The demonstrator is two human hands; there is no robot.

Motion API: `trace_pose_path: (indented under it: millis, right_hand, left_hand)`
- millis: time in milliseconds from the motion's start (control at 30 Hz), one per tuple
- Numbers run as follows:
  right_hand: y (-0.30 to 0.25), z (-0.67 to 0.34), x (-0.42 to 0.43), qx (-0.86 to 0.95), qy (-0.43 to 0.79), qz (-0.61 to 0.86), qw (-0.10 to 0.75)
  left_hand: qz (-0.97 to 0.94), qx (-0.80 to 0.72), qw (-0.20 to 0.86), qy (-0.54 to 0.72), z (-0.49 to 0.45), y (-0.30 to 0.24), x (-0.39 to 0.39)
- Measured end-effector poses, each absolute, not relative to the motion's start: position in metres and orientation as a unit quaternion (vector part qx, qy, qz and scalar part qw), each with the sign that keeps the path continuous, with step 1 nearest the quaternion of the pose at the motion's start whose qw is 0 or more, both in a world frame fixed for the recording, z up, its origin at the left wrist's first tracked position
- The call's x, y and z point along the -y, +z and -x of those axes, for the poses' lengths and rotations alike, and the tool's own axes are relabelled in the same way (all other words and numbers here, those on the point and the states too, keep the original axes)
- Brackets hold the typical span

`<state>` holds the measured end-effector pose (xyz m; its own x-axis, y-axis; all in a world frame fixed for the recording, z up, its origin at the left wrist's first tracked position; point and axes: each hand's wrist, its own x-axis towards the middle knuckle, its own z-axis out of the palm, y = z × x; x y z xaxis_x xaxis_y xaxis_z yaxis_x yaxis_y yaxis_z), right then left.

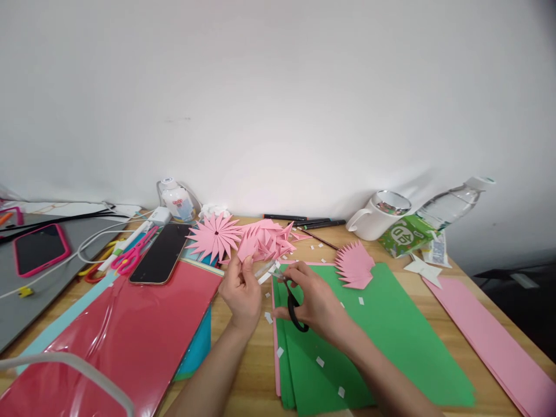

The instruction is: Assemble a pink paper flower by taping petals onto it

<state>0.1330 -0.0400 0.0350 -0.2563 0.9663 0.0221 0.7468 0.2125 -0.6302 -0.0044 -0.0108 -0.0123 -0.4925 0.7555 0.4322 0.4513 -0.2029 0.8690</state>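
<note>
While the left hand (243, 292) pinches a folded pink paper petal (247, 248) between thumb and fingertips, the right hand (319, 304) grasps small black-handled scissors (292, 301). Its fingers pass through the loops, and the blades point at a pale strip (264, 272) just beside the left thumb. Green paper sheets (391, 336) lie beneath the right fingers, and a pink paper flower (215, 236) sits beyond the left fingertips.

On my feed I see a white mug (377, 223), a water bottle (452, 205), pink scissors (134, 255) and a dark phone (161, 255) on the counter (258, 376).
</note>
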Motion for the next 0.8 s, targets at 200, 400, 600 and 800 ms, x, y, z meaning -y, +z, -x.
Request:
trace_pose_path:
  millis: [200, 400, 600, 800]
  right_hand:
    - [0.042, -0.125, 0.038, 0.761, 0.245, 0.576, 0.174]
    - [0.043, -0.119, 0.039, 0.767, 0.232, 0.574, 0.166]
    - [0.041, -0.117, 0.040, 0.769, 0.222, 0.576, 0.166]
    - [0.043, -0.116, 0.040, 0.760, 0.216, 0.594, 0.153]
  left_hand:
    - [-0.493, -0.618, 0.129, 0.599, 0.004, -0.010, 0.012]
    - [-0.491, -0.618, 0.135, 0.599, 0.005, -0.008, 0.012]
    - [-0.490, -0.617, 0.121, 0.604, 0.004, -0.010, 0.012]
    - [-0.494, -0.614, 0.120, 0.604, 0.004, -0.011, 0.012]
